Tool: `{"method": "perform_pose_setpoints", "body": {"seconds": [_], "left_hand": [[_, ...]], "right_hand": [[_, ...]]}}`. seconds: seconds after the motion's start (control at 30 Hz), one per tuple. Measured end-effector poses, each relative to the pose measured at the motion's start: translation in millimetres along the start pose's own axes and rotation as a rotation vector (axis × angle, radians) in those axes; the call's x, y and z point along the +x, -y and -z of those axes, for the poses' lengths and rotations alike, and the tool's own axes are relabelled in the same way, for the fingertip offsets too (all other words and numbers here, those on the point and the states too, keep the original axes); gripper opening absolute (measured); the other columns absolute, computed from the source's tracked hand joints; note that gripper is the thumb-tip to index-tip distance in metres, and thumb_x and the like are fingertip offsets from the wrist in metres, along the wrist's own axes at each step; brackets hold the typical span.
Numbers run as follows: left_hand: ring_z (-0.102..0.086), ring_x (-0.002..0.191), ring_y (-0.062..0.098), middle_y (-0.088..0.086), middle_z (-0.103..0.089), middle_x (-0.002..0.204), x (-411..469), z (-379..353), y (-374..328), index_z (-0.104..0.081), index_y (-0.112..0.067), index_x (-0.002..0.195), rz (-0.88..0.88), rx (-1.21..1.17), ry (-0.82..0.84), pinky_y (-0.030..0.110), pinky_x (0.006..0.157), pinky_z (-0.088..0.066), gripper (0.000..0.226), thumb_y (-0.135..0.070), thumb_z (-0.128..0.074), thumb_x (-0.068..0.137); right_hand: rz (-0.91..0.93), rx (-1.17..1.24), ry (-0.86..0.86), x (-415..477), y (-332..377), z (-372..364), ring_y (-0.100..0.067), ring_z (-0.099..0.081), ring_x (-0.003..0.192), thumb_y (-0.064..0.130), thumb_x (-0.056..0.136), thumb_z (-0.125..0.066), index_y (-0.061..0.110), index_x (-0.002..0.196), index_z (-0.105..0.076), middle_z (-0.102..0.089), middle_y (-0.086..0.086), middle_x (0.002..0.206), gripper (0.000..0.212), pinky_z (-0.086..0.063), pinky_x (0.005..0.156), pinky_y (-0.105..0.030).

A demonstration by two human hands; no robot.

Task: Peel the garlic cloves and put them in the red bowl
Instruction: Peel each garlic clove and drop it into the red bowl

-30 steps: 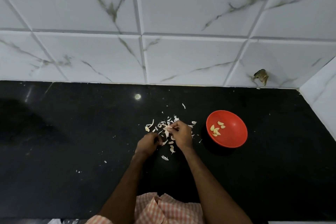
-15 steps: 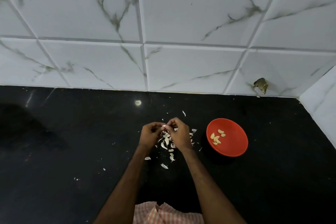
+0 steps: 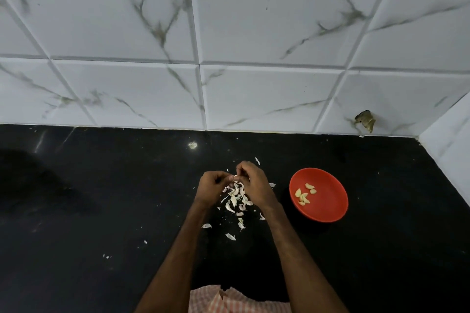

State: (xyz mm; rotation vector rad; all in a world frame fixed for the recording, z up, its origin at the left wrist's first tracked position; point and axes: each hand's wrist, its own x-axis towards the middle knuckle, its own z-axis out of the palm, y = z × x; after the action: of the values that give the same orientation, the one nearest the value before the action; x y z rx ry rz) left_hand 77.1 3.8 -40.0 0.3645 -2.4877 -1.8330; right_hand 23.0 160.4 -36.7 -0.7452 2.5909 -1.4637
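We find several peeled cloves in the red bowl. The left hand and right hand pinch one clove in curled fingers above the skins; peeling incomplete.

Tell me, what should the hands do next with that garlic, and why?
Probably finish peeling it: the left hand and right hand pinch a clove over the loose skins, apart from the red bowl.
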Motion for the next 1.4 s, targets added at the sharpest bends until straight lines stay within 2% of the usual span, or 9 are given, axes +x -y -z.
{"method": "perform_pose_setpoints", "body": {"seconds": [0.1, 0.23, 0.4, 0.6, 0.73, 0.83, 1.0, 1.2, 1.4], "left_hand": [[-0.073, 0.075, 0.012, -0.001, -0.076, 0.074, 4, -2, -8, -0.077, -0.024, 0.082, -0.046, -0.002, -0.038, 0.039, 0.078, -0.058, 0.015, -0.012, -0.074, 0.091], [-0.072, 0.072, 0.016, 0.003, -0.076, 0.073, 7, -8, -10, -0.077, -0.020, 0.081, -0.070, -0.049, -0.074, 0.042, 0.075, -0.059, 0.015, -0.010, -0.073, 0.091], [-0.072, 0.075, 0.018, 0.005, -0.076, 0.077, 11, -7, -7, -0.077, -0.022, 0.082, -0.066, -0.101, -0.091, 0.042, 0.076, -0.059, 0.013, -0.012, -0.074, 0.091], [-0.069, 0.069, 0.013, 0.005, -0.075, 0.074, 15, -6, -9, -0.077, -0.016, 0.085, -0.064, -0.133, -0.049, 0.031, 0.068, -0.056, 0.011, -0.012, -0.071, 0.093], [-0.057, 0.058, 0.007, 0.000, -0.068, 0.065, 15, -8, -8, -0.072, -0.003, 0.086, 0.025, -0.315, -0.005, 0.022, 0.058, -0.045, 0.018, -0.010, -0.062, 0.099], [-0.061, 0.066, 0.013, 0.006, -0.068, 0.073, 12, -10, -5, -0.071, 0.002, 0.100, 0.071, -0.462, 0.043, 0.025, 0.064, -0.050, 0.015, -0.010, -0.062, 0.098], [-0.046, 0.051, 0.002, -0.001, -0.057, 0.070, 8, -14, -11, -0.068, 0.001, 0.114, 0.208, -0.588, 0.084, 0.014, 0.038, -0.029, 0.024, -0.014, -0.054, 0.103], [-0.041, 0.053, 0.004, -0.001, -0.054, 0.072, 12, -14, -18, -0.066, -0.006, 0.102, 0.238, -0.659, 0.142, 0.014, 0.037, -0.026, 0.021, -0.014, -0.047, 0.106], [-0.047, 0.054, 0.006, 0.001, -0.060, 0.073, 17, -11, -20, -0.069, -0.011, 0.097, 0.250, -0.737, -0.019, 0.020, 0.044, -0.036, 0.023, -0.022, -0.051, 0.105]], "right_hand": [[0.027, -0.090, -0.046, 5, 3, 0, -0.008, -0.047, 0.073, -0.003, 0.089, -0.063, 0.021, 0.082, -0.046, -0.049, 0.007, 0.083, 0.030, -0.043, 0.063, -0.033], [-0.014, -0.162, -0.106, 7, 8, 0, -0.010, -0.055, 0.080, 0.002, 0.090, -0.061, 0.024, 0.085, -0.048, -0.053, 0.009, 0.088, 0.026, -0.050, 0.068, -0.043], [-0.074, -0.102, -0.135, 9, 9, 2, -0.004, -0.061, 0.085, 0.013, 0.088, -0.074, 0.026, 0.088, -0.056, -0.057, 0.013, 0.094, 0.023, -0.054, 0.072, -0.035], [-0.030, -0.168, -0.125, 14, 15, 8, -0.006, -0.058, 0.085, 0.013, 0.089, -0.071, 0.026, 0.088, -0.058, -0.058, 0.011, 0.091, 0.018, -0.051, 0.070, -0.033], [-0.021, -0.176, -0.070, 18, 17, 12, -0.006, -0.055, 0.088, 0.009, 0.091, -0.066, 0.026, 0.087, -0.054, -0.056, 0.012, 0.091, 0.021, -0.049, 0.072, -0.035], [-0.005, -0.205, 0.021, 21, 17, 12, -0.007, -0.051, 0.091, 0.010, 0.094, -0.062, 0.025, 0.088, -0.052, -0.053, 0.013, 0.092, 0.019, -0.051, 0.075, -0.039], [0.065, -0.287, 0.013, 21, 18, 10, -0.011, -0.046, 0.093, 0.004, 0.096, -0.054, 0.019, 0.093, -0.054, -0.052, 0.011, 0.097, 0.015, -0.051, 0.072, -0.040], [0.117, -0.492, -0.109, 22, 22, 1, -0.012, -0.039, 0.090, -0.008, 0.082, -0.061, 0.015, 0.097, -0.059, -0.055, 0.003, 0.100, 0.028, -0.034, 0.072, -0.029], [0.150, -0.424, -0.042, 20, 22, -4, -0.017, -0.045, 0.091, -0.006, 0.089, -0.060, 0.015, 0.094, -0.059, -0.055, 0.003, 0.099, 0.022, -0.047, 0.075, -0.038]]}}
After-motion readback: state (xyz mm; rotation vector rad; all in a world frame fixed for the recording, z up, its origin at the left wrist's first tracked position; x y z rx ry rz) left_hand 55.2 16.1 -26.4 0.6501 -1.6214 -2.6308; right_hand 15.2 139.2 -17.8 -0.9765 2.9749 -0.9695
